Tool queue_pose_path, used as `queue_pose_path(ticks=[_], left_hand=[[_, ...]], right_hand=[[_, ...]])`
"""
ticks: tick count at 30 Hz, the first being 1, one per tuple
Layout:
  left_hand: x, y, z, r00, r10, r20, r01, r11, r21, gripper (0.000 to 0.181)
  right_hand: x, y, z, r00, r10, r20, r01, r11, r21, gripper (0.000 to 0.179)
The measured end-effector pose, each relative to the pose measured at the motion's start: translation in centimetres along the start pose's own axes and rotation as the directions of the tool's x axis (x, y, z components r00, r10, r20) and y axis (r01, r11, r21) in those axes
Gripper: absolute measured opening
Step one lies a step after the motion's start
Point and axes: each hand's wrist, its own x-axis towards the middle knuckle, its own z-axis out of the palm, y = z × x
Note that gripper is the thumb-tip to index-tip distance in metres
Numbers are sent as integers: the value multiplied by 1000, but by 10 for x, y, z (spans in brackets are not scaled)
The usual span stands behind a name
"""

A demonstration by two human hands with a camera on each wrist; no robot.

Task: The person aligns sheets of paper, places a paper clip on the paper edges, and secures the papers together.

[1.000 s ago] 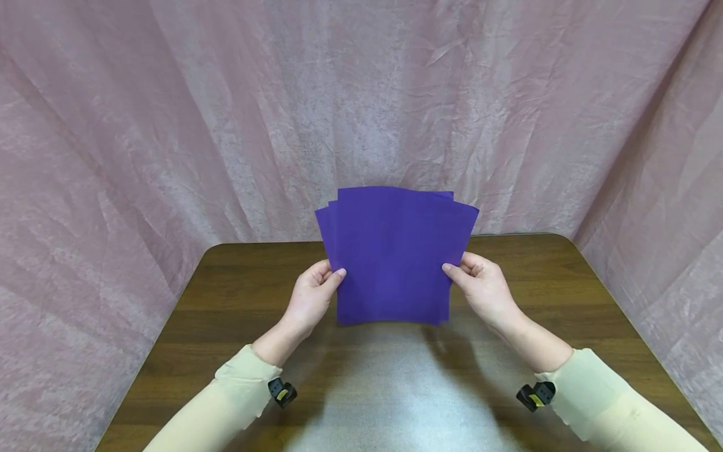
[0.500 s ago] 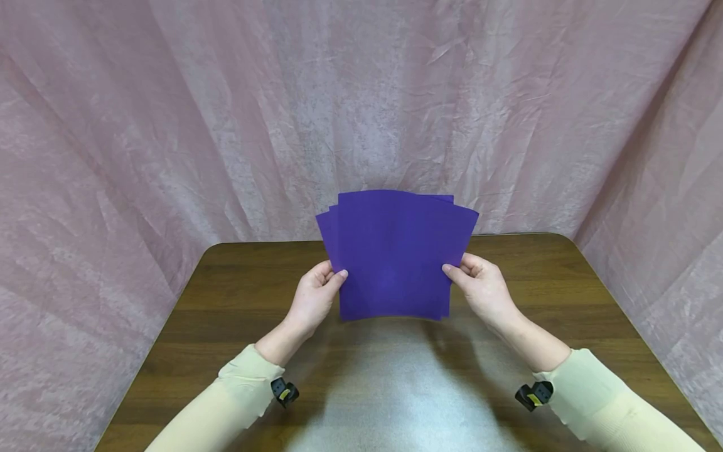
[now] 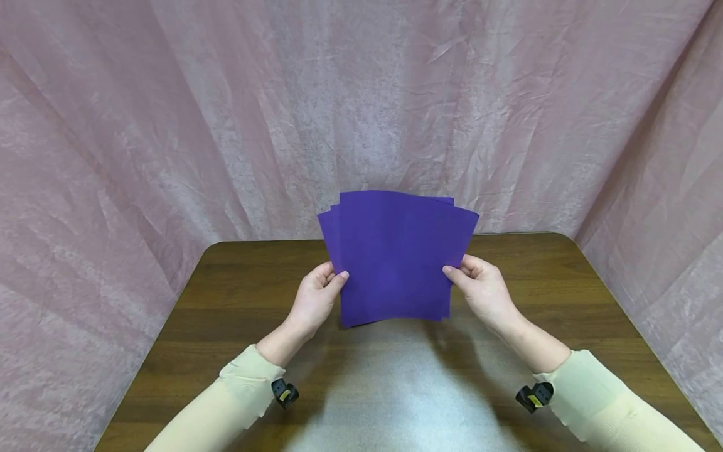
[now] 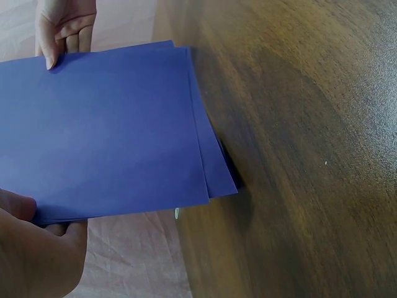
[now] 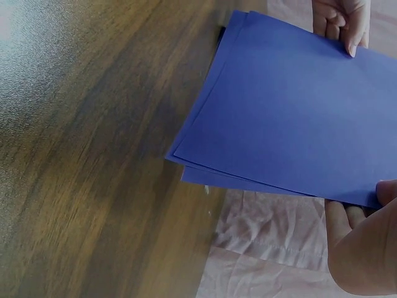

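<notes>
Several purple sheets of paper [image 3: 398, 257] are held up over the table, overlapping but fanned out at the top, with their edges out of line. The left hand [image 3: 313, 298] pinches their left edge, thumb on the front face and fingers behind. On the opposite side the right hand [image 3: 486, 292] grips the right edge in the same way. In the left wrist view the sheets [image 4: 105, 130] look bluish, and their lower corners are staggered. The right wrist view also shows the paper [image 5: 291, 105] with a separate sheet edge sticking out underneath. The fingers behind the paper are partly hidden.
A brown wood-grain table [image 3: 248, 282] lies beneath, with a bright glare patch near its front. Pink curtains [image 3: 361, 94] hang behind and at both sides. A small black device [image 3: 284, 393] is worn at the left wrist, another black device [image 3: 535, 397] at the right.
The sheets' top edges have dropped slightly, and their lower left corner has shifted a little. Both hands keep their hold and have barely moved.
</notes>
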Motion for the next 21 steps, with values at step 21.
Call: queue_pose_path(ticks=[21], left_hand=[[-1,-6,-2,1000,-5,28,6,1000,-17,26]], right_hand=[[-1,3,1,1000,-5,11,5,1000,10,26]])
